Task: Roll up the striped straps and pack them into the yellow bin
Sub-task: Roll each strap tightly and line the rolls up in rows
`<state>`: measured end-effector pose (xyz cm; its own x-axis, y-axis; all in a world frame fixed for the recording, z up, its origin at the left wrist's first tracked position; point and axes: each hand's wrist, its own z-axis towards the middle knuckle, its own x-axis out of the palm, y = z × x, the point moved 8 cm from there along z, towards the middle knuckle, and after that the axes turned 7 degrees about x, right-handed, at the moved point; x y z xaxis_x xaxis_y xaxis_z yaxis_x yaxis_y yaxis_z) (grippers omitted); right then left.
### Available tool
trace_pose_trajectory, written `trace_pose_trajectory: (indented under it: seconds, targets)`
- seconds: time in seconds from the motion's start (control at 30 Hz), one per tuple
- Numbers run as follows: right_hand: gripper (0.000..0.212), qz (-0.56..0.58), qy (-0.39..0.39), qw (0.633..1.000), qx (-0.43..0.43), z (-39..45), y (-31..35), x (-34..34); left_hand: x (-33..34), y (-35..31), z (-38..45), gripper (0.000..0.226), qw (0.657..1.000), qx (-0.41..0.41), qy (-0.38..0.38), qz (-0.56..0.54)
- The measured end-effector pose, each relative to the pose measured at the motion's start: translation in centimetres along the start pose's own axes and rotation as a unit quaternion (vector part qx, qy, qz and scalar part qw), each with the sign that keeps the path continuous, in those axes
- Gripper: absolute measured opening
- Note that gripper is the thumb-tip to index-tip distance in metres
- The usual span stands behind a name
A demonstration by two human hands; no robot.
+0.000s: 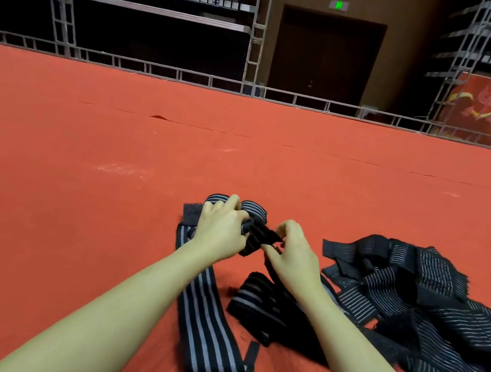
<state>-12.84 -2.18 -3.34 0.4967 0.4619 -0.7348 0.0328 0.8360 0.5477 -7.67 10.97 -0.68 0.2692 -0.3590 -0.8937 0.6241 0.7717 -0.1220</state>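
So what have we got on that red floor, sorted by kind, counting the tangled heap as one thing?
Hands: 2, left hand and right hand, both gripping the broad-striped strap
Broad-striped lengths: 2, that strap and a second broad-striped piece; possibly joined, cannot tell
Heap of thin-striped straps: 1, too tangled to count singly
Yellow bin: 0 in view
Total: 5

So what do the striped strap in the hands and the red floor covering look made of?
Striped strap: woven elastic fabric by the look, matte, ribbed grey stripes, draping limply from the left hand and right hand. Red floor covering: probably carpet or felt, matte, with wrinkled seams.
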Motion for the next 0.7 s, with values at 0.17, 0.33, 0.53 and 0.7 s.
trace_pose_trajectory:
  seconds: [0.17, 0.33, 0.53, 0.7]
  targets:
    - [0.021, -0.073, -0.016, 0.997, 0.031, 0.0, -0.3, -0.6, -0.7, -0.3, 0.6, 0.025, 1.000, 0.013, -0.009, 0.000]
    - [0.013, -0.156, -0.049, 0.986, 0.044, 0.5, -0.8, -1.7, -1.4, -0.2, 0.5, 0.026, 1.000, 0.015, -0.003, 0.014]
    - [0.015, -0.212, -0.008, 0.972, 0.100, 1.0, -1.9, -1.2, -2.8, 0.1, 0.4, 0.020, 0.999, 0.015, 0.018, -0.034]
    - [0.048, 0.053, 0.086, 0.995, 0.000, 0.1, 2.1, 0.2, -3.8, -0.1, 0.0, 0.017, 0.995, 0.041, 0.045, -0.075]
